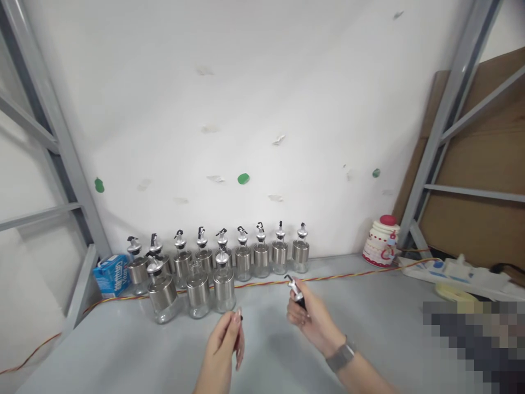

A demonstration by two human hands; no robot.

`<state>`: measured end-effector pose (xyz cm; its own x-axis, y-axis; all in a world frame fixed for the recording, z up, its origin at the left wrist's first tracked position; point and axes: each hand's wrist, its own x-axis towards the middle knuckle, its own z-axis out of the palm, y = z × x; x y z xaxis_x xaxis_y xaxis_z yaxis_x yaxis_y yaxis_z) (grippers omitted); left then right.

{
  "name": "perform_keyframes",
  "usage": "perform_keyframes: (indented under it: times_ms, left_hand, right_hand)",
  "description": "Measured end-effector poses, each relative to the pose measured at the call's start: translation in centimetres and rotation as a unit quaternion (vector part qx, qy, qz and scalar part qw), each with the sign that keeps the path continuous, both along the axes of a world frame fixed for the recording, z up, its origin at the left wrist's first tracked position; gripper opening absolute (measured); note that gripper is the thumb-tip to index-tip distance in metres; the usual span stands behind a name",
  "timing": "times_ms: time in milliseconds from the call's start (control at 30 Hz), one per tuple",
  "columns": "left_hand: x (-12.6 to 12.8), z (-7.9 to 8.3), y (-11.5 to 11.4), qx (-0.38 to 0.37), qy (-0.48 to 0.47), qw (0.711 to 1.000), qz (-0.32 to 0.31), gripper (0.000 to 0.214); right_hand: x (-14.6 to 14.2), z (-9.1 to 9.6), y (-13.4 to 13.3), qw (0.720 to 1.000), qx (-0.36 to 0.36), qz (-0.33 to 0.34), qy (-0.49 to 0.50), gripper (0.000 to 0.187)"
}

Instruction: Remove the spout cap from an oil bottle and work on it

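My right hand [308,316] grips a pour spout [296,293] with a silver body, a black flip lever and a black stopper, held above the table. My left hand [225,346] is closed in a pinch, with a tiny dark bit at its fingertips that I cannot make out. Beyond it stand glass oil bottles with steel sleeves. Of the three in front, the middle bottle [198,294] has a bare neck. The left front bottle [162,295] and the right front bottle [224,287] carry spouts. Several spouted bottles [261,254] line the wall behind.
A blue carton [111,275] stands at the left end of the row. A red-yellow twisted wire [340,275] crosses the grey table [361,328]. At right are a white jar with red lid [380,243], a power strip [459,272] and yellow tape [455,293]. Metal posts flank both sides.
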<state>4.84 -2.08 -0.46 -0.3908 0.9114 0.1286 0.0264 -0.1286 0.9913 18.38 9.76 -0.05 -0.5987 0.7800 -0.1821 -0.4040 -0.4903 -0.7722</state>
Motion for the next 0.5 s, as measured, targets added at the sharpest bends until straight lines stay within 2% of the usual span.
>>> perform_keyframes:
  times_ms: [67, 133, 167, 233, 267, 300, 333, 500]
  left_hand:
    - [-0.4, -0.1, 0.1, -0.043, 0.062, 0.997, 0.015, 0.038]
    - [-0.8, -0.4, 0.2, -0.105, 0.201, 0.974, 0.019, 0.036]
    - [-1.0, -0.6, 0.3, -0.134, 0.301, 0.944, 0.025, 0.034]
    - [-1.3, -0.9, 0.3, -0.170, 0.492, 0.852, 0.049, 0.030]
    - [-1.4, -1.0, 0.2, -0.182, 0.556, 0.809, 0.059, 0.031]
    - [-1.6, -1.0, 0.2, -0.189, 0.594, 0.779, 0.065, 0.032]
    - [-1.7, -1.0, 0.2, -0.193, 0.613, 0.764, 0.068, 0.033]
    - [-2.0, -1.0, 0.4, -0.194, 0.630, 0.749, 0.066, 0.038]
  right_hand:
    - [0.5, 0.2, 1.1, 1.000, 0.005, -0.001, 0.011, 0.042]
    - [0.5, 0.3, 1.0, 0.999, 0.001, 0.042, 0.007, 0.042]
    - [0.3, 0.4, 0.7, 0.998, -0.001, 0.069, 0.004, 0.042]
    - [-0.2, 0.3, -0.2, 0.994, 0.003, 0.106, -0.008, 0.043]
    - [-0.4, 0.2, -0.7, 0.993, 0.007, 0.115, -0.017, 0.044]
    - [-0.6, 0.2, -1.0, 0.993, 0.010, 0.118, -0.029, 0.044]
    - [-0.7, 0.1, -1.2, 0.992, 0.015, 0.117, -0.042, 0.044]
    - [-1.0, -0.2, -1.5, 0.988, 0.040, 0.106, -0.101, 0.045]
